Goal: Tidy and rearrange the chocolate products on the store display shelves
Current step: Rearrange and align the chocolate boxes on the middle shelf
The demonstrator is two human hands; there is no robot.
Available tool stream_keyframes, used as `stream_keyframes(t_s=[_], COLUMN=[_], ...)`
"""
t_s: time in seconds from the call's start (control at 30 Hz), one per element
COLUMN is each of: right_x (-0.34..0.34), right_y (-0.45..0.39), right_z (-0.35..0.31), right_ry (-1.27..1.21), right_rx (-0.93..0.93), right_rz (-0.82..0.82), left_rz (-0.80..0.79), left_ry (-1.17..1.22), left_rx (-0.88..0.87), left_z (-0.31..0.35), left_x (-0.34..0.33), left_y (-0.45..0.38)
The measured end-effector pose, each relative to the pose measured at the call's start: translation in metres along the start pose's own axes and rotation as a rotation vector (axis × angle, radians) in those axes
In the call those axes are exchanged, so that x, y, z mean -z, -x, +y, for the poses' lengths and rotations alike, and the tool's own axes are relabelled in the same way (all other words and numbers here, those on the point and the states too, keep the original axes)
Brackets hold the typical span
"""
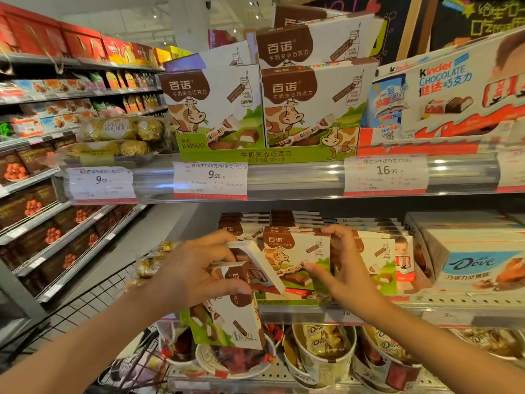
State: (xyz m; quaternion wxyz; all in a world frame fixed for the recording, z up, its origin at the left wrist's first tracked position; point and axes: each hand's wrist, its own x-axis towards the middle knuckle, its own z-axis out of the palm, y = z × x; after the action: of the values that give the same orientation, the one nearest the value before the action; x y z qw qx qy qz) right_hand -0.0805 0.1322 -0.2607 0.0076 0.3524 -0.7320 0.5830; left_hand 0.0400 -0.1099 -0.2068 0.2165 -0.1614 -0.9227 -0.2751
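The left hand (196,268) holds a small stack of cow boxes (235,302), the brown and white milk chocolate packs. The fingers wrap over the top and the thumb presses under, so the stack does not slip. The boxes are tipped and turned on their side. It looks like they are kept out of the way, ready to go back on the middle shelf (369,305).

The right hand (341,265) is at the shelf. Its fingers (331,231) curl over the top edge of a standing box (289,257), and the thumb touches the front low down. The hand pinches that box, likely to pull it straight or make a gap in the row.

From the left hand, the standing box is at about 3 o'clock, just beside it. The held stack hangs at 5 o'clock from that hand, in front of the shelf edge. From the right hand, the standing box is at 9 o'clock and touching it. More cow boxes stand behind, at 12 o'clock. A kinder box (404,260) stands at 3 o'clock, near the right hand. Dove boxes (471,263) lie farther that way.

On the top shelf, big cow boxes (309,106) stand neat in a green tray (264,156).
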Motion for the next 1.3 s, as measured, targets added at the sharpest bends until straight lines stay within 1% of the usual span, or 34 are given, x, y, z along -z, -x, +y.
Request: stream_keyframes(t_s=[0.17, 0.33, 0.47, 0.67, 0.8, 0.9, 1.0, 1.03, 1.07, 1.2, 1.3], right_x=[0.0, -0.004, 0.0, 0.003, 0.007, 0.013, 0.019, 0.018, 0.016, -0.002, -0.012], right_y=[-0.001, -0.002, -0.003, -0.014, 0.005, 0.005, -0.01, -0.018, -0.027, -0.068, -0.094], right_z=[0.002, 0.001, 0.002, 0.0, 0.022, 0.02, -0.006, -0.016, -0.025, -0.046, -0.059], right_ry=[0.071, 0.025, 0.063, 0.1, 0.324, 0.442, 0.575, 0.616, 0.662, 0.9, 1.051], right_rx=[0.036, 0.046, 0.035, 0.036, 0.048, 0.179, 0.302, 0.301, 0.276, 0.094, -0.028], right_rz=[-0.013, 0.007, -0.02, -0.048, -0.072, -0.048, -0.032, -0.057, -0.119, -0.496, -0.655], left_rz=[-0.027, -0.051, -0.092, -0.127, -0.12, -0.17, -0.192, -0.201, -0.215, -0.24, -0.292], left_ry=[-0.062, -0.063, -0.074, -0.105, -0.112, -0.128, -0.185, -0.207, -0.219, -0.235, -0.293], left_rx=[0.016, 0.036, 0.064, 0.021, 0.05, 0.089, 0.1, 0.108, 0.119, 0.123, 0.133], left_z=[0.005, 0.005, 0.006, 0.006, 0.01, 0.008, 0.009, 0.011, 0.012, 0.015, 0.018], left_x=[0.0, -0.004, -0.007, -0.015, -0.016, -0.014, -0.012, -0.012, -0.012, -0.016, -0.019], left_y=[-0.002, -0.002, -0.003, -0.009, -0.01, -0.008, -0.007, -0.008, -0.008, -0.01, -0.012])
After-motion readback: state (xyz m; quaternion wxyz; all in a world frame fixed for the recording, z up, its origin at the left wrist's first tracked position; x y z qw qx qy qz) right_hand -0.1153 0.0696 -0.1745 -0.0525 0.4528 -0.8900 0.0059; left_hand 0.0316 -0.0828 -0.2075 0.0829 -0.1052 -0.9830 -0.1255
